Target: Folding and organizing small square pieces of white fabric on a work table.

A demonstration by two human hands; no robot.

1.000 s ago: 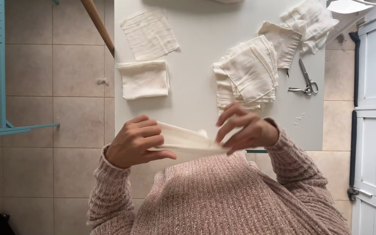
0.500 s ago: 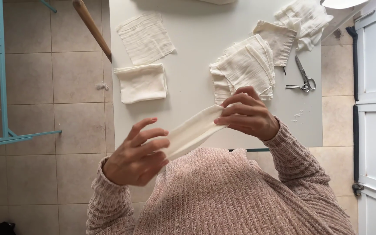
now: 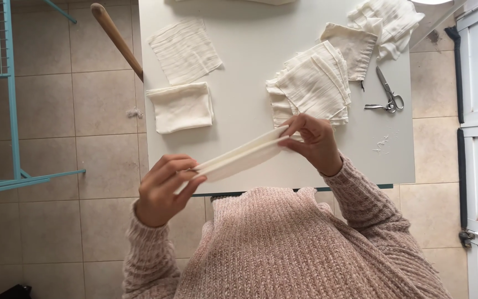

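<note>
I hold a cream cloth piece (image 3: 242,156), folded into a narrow pleated band, stretched between both hands above the near edge of the white table (image 3: 250,105). My left hand (image 3: 167,188) pinches its lower left end. The upper right end is pinched by my right hand (image 3: 313,141), just in front of a stack of cream cloth squares (image 3: 311,88). Pink knit sleeves cover both my arms.
On the table lie a folded cloth (image 3: 181,107), a flat cloth square (image 3: 185,50), more cloth pieces (image 3: 372,33) at the far right and scissors (image 3: 388,94). A wooden stick (image 3: 117,39) leans left of the table. A blue metal rack (image 3: 6,111) stands on the tiled floor.
The cloth went from bunched between my close hands to pulled out into a long taut band. My right hand rose toward the stack and my left hand closed on the lower end.
</note>
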